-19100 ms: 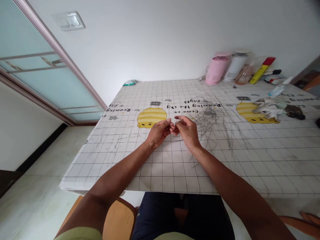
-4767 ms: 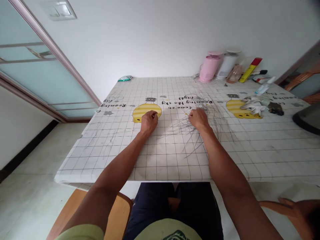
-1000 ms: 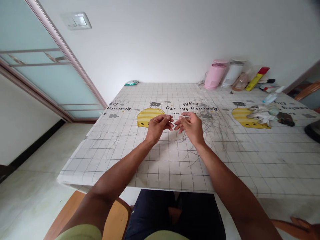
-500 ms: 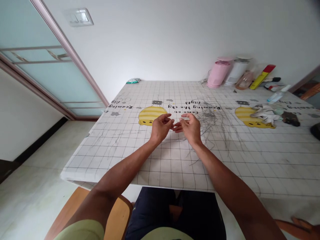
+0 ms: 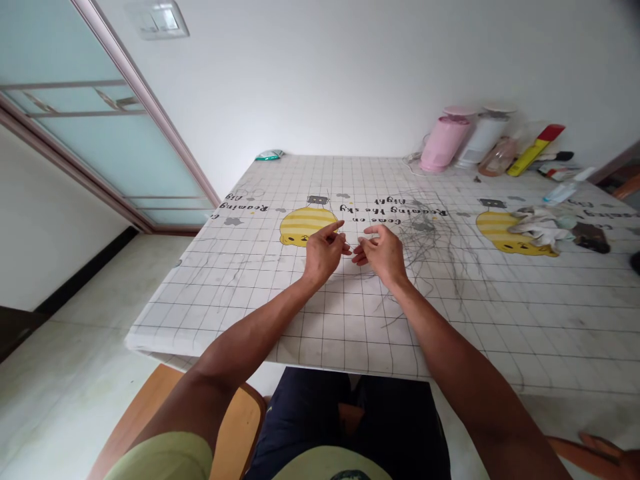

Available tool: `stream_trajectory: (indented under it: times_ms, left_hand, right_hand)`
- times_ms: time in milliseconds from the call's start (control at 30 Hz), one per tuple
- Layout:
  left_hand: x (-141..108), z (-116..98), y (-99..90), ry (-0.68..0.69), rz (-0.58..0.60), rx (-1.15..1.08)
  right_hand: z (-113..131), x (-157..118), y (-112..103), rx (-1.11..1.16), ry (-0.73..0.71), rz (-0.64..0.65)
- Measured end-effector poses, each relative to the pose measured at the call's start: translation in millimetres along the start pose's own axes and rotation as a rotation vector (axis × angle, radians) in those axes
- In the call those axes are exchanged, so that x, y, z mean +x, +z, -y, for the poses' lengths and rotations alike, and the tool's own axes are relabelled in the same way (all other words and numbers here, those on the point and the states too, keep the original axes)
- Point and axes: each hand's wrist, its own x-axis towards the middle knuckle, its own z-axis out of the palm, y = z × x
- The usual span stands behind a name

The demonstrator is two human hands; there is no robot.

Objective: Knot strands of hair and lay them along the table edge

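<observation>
White wall (image 5: 325,80) right across the back, and up against it a broad table under a gridded tablecloth (image 5: 345,347), with yellow striped animals and upside-down lettering printed over it. Down the left, pale floor (image 5: 75,373), then a sliding door (image 5: 70,147) with frosted blue-green panels, cut off by the frame. At the near edge, a wooden chair (image 5: 243,420), partly hidden behind the left arm. Now the middle: a loose tangle of fine dark strands (image 5: 425,230), flat on the cloth just beside the right hand, with fainter ones off to the left. Near the wall, 1 pink cylinder (image 5: 444,145) and 1 white cylinder (image 5: 481,140), side by side. And here, 2 hands close together over the table: left hand (image 5: 326,252) loosely curled, right hand (image 5: 381,255) loosely bent, both with index fingers extended. Any strand between those fingertips? Too fine to make out; can't tell. Over right, a crumpled cloth (image 5: 543,227) on top of a printed animal. Behind it, small items in a jumble, hard to read. At the right edge, a dark object (image 5: 636,262), cropped and unidentifiable.
</observation>
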Motion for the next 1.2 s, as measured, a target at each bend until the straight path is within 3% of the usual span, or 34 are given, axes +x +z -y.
stream_trajectory:
  times_ms: [300,500,767,900,1067,1200]
  left_hand:
    - [-7,-8,4.3,-0.036,0.024,0.2]
    - [-3,0,4.2,-0.023,0.014,0.339]
    - [-2,14,7.5,0.104,0.016,0.5]
    - [3,20,6.3,0.163,0.005,0.524]
    - [4,20,2.6,0.093,0.074,0.445]
    - [2,21,3.4,0.11,0.055,0.423]
  right_hand:
    - [-8,3,1,0.092,0.019,-0.015]
    - [-14,4,8,0.113,0.014,-0.031]
    - [-19,6,6,0.037,0.037,0.018]
    - [-19,5,8,-0.002,0.013,0.028]
    - [-15,3,7,0.002,0.026,0.04]
    - [-17,5,3,-0.081,0.034,0.03]
